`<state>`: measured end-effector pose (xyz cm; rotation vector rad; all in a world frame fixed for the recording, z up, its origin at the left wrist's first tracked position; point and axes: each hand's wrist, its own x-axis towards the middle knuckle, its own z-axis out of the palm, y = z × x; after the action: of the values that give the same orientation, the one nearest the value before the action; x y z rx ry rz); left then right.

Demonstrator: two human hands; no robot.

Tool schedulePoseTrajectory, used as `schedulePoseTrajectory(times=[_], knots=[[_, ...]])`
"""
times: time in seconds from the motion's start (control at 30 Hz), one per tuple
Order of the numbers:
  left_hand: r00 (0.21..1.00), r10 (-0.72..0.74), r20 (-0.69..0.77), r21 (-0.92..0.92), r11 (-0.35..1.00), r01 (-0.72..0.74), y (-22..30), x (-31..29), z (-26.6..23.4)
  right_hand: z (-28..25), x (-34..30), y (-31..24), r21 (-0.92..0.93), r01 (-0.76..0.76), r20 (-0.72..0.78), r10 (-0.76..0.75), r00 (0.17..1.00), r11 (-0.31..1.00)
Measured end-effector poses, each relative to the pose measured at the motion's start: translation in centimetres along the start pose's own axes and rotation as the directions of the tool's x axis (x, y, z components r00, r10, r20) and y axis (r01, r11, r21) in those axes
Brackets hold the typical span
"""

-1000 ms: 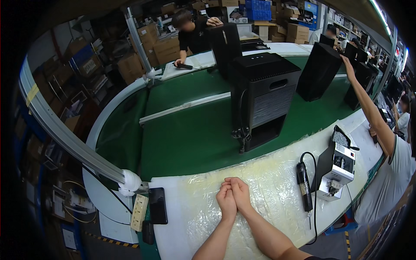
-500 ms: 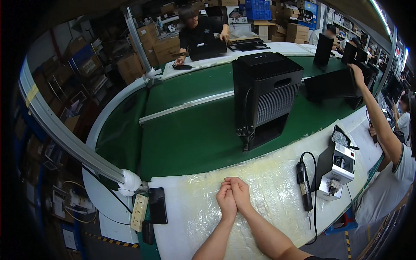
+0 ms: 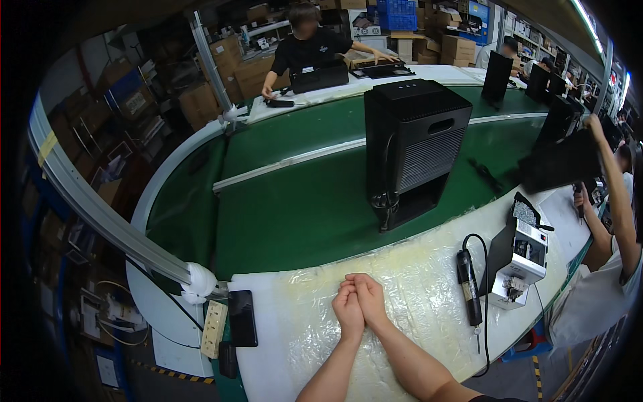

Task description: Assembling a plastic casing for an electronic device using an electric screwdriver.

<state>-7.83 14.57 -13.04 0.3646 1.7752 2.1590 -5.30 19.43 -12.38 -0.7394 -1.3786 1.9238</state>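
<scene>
My left hand (image 3: 348, 313) and my right hand (image 3: 370, 299) rest clasped together on the plastic-covered white work pad (image 3: 295, 315). Both have curled fingers, with the right pressed against the left; no object shows between them. To their right lies a black electric screwdriver (image 3: 468, 287) with a thin bit and a looped cable. Beside it stands a silver and black screw feeder (image 3: 522, 264). A black phone (image 3: 243, 318) lies flat to the left of my hands. Upright on the green conveyor belt ahead is a tall black appliance housing (image 3: 418, 151) with a ribbed panel.
A beige power strip (image 3: 213, 328) lies at the pad's left edge, near a metal post (image 3: 114, 208). A black tray of screws (image 3: 527, 212) sits behind the feeder. At right, a co-worker (image 3: 596, 288) holds a dark panel (image 3: 566, 161); another person (image 3: 308, 50) works across the belt.
At right, the co-worker has lifted the dark panel off the belt toward themselves, uncovering a dark cord. The person opposite has shifted posture and reached sideways. My clasped hands have stayed in place.
</scene>
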Motion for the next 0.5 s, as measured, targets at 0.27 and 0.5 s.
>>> schedulePoseTrajectory(times=[0.27,0.5], knots=[[1.000,0.012,-0.003,0.002,1.000,-0.012,-0.5,0.1,-0.1,0.0,0.0,0.1,0.011,0.003,0.002,-0.003,1.000,1.000],[0.999,0.052,0.000,0.002,0.999,-0.052,-0.1,0.1,0.2,0.2,-0.1,-0.7,-0.041,0.036,-0.009,-0.036,0.999,0.999]])
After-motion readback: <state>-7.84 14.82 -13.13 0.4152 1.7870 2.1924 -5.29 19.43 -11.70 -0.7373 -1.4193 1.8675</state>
